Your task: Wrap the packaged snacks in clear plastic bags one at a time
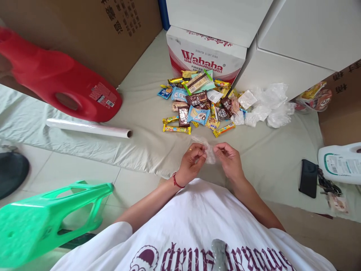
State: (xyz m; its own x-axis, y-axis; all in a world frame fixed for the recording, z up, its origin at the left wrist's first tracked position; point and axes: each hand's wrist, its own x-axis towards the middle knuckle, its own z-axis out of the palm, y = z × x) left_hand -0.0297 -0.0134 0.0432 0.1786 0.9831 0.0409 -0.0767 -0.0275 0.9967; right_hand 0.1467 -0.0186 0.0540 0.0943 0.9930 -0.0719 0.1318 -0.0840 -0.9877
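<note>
A crumpled clear plastic bag (210,153) is pinched between my two hands, close to my body at the near edge of the cloth. My left hand (193,160), with a red cord bracelet at the wrist, has its fingers curled on the bag's left side. On the other side, my right hand (229,158) grips the bag between thumb and fingertips. Just beyond lies a pile of wrapped snacks (199,114) in blue, brown and yellow packets. Several crumpled clear plastic bags (270,103) lie to the right of the pile.
Behind the snacks stands a Wahaha carton (207,56) by white boxes. At left are a red jug (64,79), a white roll (88,128) and a green stool (56,214). A black phone (308,178), keys (328,184) and a white bottle (341,163) lie right.
</note>
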